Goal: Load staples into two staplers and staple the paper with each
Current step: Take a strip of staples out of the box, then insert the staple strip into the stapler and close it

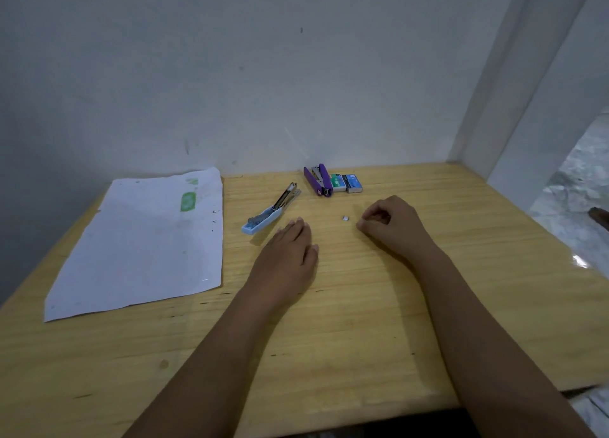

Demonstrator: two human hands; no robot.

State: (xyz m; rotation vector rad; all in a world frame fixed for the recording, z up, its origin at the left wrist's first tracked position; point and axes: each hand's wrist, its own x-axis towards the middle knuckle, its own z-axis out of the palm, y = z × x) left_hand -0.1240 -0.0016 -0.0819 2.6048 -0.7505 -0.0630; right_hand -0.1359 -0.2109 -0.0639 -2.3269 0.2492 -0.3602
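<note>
While both staplers lie open, blue stapler [271, 209] and purple stapler [318, 180], the paper [141, 240] looks unstapled; left hand [286, 249] flat, empty; right hand [389, 221] curled, contents unclear.

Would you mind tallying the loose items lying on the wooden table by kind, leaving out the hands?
Staplers: 2, the light blue stapler and the purple stapler, both lying opened.
Staple boxes: 2, the green box and the blue box, side by side.
Sheets of paper: 1, the white sheet.
Small loose staple pieces: 1, the bit near the right hand.
Total: 6
</note>
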